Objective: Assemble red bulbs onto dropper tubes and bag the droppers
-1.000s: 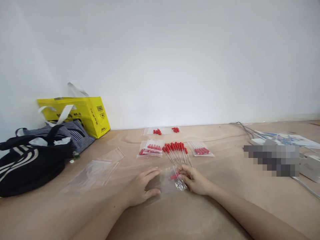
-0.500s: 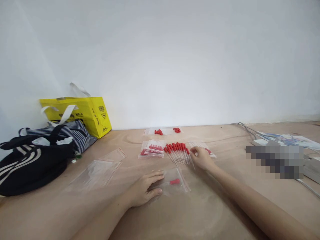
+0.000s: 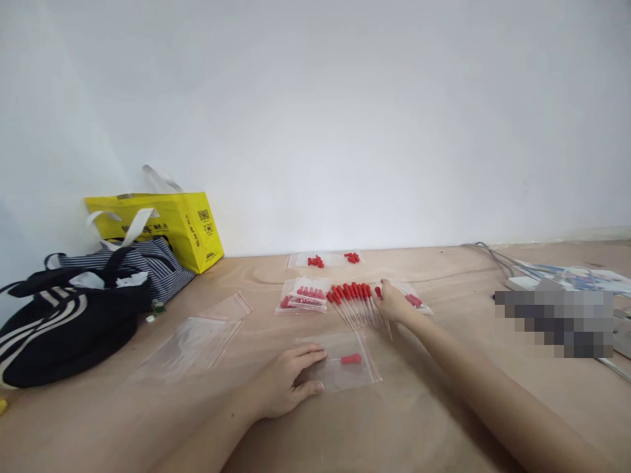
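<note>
My left hand lies with fingers spread on the near end of a clear zip bag. Inside that bag is a dropper with a red rubber bulb. My right hand pinches a red-bulbed dropper at its bulb, its thin clear tube pointing down toward the table. Just left of it, several loose droppers lie fanned in a row, bulbs away from me. A stack of filled zip bags sits left of the row, and another filled bag lies partly behind my right hand.
Flat clear zip bags lie to the left. Bags with red bulbs rest near the wall. A yellow bag, a striped bag and a black bag stand far left. Cables and a blurred-out item are right.
My right hand has drawn one dropper slightly away from the row, to the right. The left hand stays on the zip bag. The view has shifted a little.
</note>
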`<control>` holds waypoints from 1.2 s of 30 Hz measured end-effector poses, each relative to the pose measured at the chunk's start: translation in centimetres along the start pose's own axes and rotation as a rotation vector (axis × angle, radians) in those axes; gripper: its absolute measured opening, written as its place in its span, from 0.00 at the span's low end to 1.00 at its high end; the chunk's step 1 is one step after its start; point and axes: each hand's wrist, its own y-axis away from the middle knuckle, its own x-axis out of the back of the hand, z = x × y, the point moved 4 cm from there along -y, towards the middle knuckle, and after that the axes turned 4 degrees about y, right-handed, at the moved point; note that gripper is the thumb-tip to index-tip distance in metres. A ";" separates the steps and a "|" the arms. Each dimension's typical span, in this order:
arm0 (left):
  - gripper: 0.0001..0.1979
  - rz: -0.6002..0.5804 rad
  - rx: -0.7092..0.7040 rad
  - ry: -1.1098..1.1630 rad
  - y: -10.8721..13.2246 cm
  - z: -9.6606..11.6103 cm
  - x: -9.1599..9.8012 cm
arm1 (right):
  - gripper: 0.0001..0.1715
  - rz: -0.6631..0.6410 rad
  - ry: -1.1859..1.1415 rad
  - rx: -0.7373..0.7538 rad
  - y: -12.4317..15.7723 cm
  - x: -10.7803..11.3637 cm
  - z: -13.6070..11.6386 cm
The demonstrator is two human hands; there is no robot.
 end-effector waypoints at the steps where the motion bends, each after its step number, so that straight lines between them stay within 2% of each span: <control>1: 0.24 -0.017 0.004 0.005 0.1 0.0 0.0 | 0.23 0.002 -0.033 0.026 0.5 0.5 0.0; 3: 0.24 -0.038 0.006 0.014 0.1 0.1 0.0 | 0.26 -0.015 -0.173 0.094 1.8 1.1 0.0; 5: 0.24 -0.037 0.002 0.024 0.1 0.2 0.0 | 0.24 -0.063 -0.404 0.108 3.4 1.2 0.4; 7: 0.24 -0.029 0.003 0.030 0.0 0.3 0.0 | 0.21 -0.100 -0.594 0.036 5.1 0.7 1.2; 11: 0.24 -0.021 0.016 0.021 -0.2 0.4 -0.1 | 0.22 -0.041 -0.792 -0.110 7.3 -0.6 2.1; 17: 0.24 0.008 0.014 0.018 -0.2 0.5 -0.2 | 0.22 0.010 -1.012 -0.274 8.6 -1.1 0.9; 20: 0.24 0.021 0.013 0.023 -0.3 0.4 -0.4 | 0.21 -0.065 -1.040 -0.284 9.1 -1.3 0.4; 26: 0.24 0.024 0.027 0.008 -0.3 0.4 -0.4 | 0.19 -0.268 -0.903 -0.052 10.0 -2.1 -0.3; 33: 0.25 0.014 0.027 -0.021 -0.4 0.5 -0.5 | 0.14 -0.479 -0.738 0.123 9.9 -2.0 -0.9; 36: 0.25 0.015 0.025 -0.022 -0.4 0.4 -0.5 | 0.12 -0.528 -0.698 0.163 9.8 -2.2 -1.1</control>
